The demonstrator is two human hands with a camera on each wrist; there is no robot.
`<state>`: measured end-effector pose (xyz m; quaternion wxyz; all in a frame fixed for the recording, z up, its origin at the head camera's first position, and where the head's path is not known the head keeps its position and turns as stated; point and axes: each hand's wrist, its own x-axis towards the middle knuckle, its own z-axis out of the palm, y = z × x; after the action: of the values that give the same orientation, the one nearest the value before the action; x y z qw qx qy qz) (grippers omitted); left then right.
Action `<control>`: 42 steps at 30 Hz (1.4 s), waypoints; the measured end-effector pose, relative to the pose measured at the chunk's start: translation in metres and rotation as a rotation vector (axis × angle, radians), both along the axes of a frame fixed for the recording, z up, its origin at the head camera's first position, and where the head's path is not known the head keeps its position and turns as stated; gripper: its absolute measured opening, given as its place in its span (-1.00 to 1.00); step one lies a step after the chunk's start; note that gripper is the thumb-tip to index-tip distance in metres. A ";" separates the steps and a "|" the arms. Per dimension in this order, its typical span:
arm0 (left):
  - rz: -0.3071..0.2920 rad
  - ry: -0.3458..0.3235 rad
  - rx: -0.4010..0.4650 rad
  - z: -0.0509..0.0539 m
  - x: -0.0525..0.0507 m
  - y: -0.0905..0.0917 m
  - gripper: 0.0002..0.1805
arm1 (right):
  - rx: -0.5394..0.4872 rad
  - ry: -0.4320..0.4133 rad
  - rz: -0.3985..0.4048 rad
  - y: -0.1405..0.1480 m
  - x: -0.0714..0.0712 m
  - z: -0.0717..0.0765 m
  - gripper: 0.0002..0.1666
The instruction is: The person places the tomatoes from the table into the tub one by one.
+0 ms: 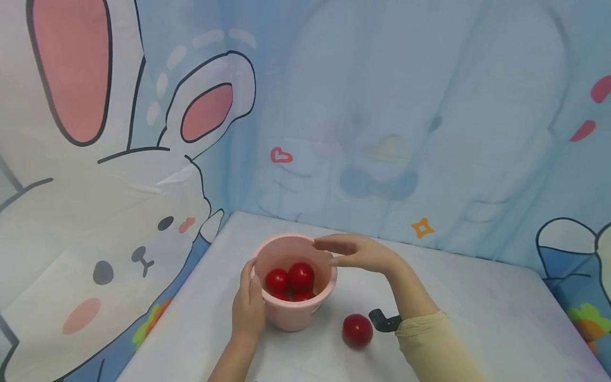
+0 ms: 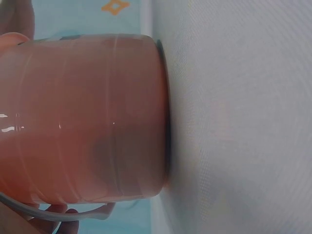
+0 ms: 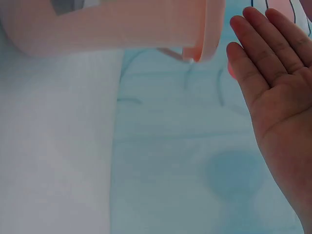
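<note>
A pink bucket [image 1: 291,315] stands upright on the table with several glossy, round red fruits [image 1: 301,276] inside; their exact kind cannot be told. My left hand [image 1: 248,307] holds the bucket's left side, its fingers round the outer wall near the rim. In the left wrist view, fingertips [image 2: 68,224] show past the bucket's grey handle [image 2: 92,212]. Above the right rim, my right hand [image 1: 365,253] is held with straight fingers and carries nothing; its palm shows in the right wrist view. One more red fruit [image 1: 357,330] lies on the table, below the right forearm.
A white cloth covers the table [image 1: 477,318]. Behind it hangs a light blue curtain [image 1: 429,106] printed with cartoon figures, and a large printed rabbit [image 1: 119,254] fills the left side. A black strap end [image 1: 384,321] sticks out at the right wrist, near the loose fruit.
</note>
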<state>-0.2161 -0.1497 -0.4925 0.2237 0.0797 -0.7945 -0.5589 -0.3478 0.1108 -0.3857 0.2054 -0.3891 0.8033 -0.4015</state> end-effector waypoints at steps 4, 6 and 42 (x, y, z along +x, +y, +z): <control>0.002 -0.011 0.004 0.000 -0.001 0.000 -0.51 | -0.064 0.017 -0.013 0.022 0.004 -0.007 -0.38; 0.006 -0.014 0.004 0.000 -0.001 0.001 -0.50 | -0.079 0.026 -0.029 0.031 0.006 -0.011 -0.38; 0.003 -0.010 0.009 0.001 0.001 0.001 -0.50 | 0.005 -0.298 -0.371 0.080 0.065 -0.140 -0.17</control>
<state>-0.2148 -0.1482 -0.4915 0.2202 0.0848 -0.7930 -0.5616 -0.2827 0.1905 -0.5261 0.2455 -0.1709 0.8227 -0.4834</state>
